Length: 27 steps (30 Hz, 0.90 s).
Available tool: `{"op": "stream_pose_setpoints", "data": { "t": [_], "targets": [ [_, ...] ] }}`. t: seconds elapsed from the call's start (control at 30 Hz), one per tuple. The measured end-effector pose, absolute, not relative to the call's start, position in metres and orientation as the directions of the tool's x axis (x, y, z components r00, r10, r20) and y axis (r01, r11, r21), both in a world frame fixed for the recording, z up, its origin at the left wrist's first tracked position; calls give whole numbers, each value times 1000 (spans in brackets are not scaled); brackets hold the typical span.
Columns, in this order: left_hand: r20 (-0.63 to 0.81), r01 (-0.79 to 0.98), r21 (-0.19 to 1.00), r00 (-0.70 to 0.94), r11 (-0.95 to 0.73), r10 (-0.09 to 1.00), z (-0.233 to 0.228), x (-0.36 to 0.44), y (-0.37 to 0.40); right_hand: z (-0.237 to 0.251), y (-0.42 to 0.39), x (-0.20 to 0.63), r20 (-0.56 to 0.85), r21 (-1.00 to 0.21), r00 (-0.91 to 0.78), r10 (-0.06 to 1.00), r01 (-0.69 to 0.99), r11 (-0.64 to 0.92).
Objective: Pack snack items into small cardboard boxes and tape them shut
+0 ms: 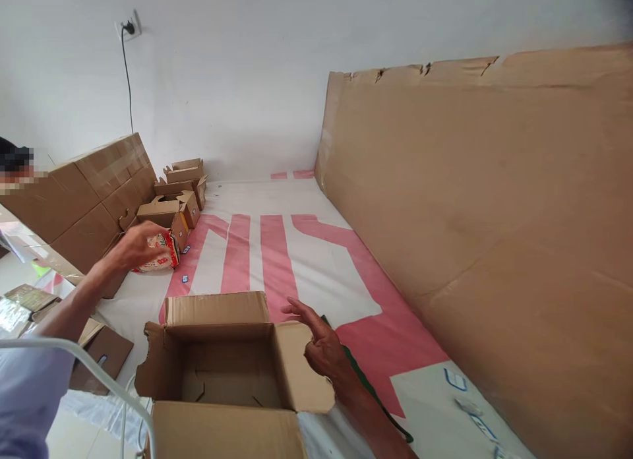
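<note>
My left hand (141, 244) is stretched out to the far left, its thumb and fingers around a red and white printed plastic packet (161, 258) lying on the covered surface. Part of the packet is hidden behind the hand. Near me stands an open cardboard box (225, 427) with its flaps folded outward; only the bare inside shows. My right hand (326, 350) is above the box's right flap (297, 360), fingers stretched out and holding nothing. Whether it touches the flap I cannot tell.
Several small open cartons (173, 202) line the left side, before a tall cardboard partition (93, 188). A large cardboard sheet (475, 202) borders the right. A white tube (84, 353) crosses the lower left. A dark green strap (376, 396) lies under my right arm. Another person's head shows far left.
</note>
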<state>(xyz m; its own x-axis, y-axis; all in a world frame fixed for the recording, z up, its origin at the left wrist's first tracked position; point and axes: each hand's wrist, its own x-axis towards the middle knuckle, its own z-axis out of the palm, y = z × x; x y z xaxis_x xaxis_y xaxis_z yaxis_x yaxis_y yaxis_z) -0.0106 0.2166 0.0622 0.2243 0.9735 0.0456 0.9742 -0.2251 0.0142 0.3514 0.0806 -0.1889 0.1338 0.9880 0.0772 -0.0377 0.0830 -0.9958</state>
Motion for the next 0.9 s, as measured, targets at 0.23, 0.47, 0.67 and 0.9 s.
{"op": "stream_pose_setpoints", "data": {
  "t": [0.23, 0.47, 0.67, 0.9],
  "targets": [
    [-316, 778, -194, 528, -598, 789, 13, 85, 103, -197, 83, 350, 62, -998, 131, 989, -17, 65],
    [-361, 848, -274, 345, -453, 866, 4, 38, 159, -184, 81, 353, 56, -997, 122, 991, -46, 63],
    [-214, 901, -365, 163, -234, 963, 29, -39, 221, -187, 81, 351, 54, -998, 101, 993, 17, 53],
    [-57, 919, -394, 3, -25, 998, 17, -91, 259, -208, 90, 347, 41, -999, 124, 991, 32, 38]
  ]
}}
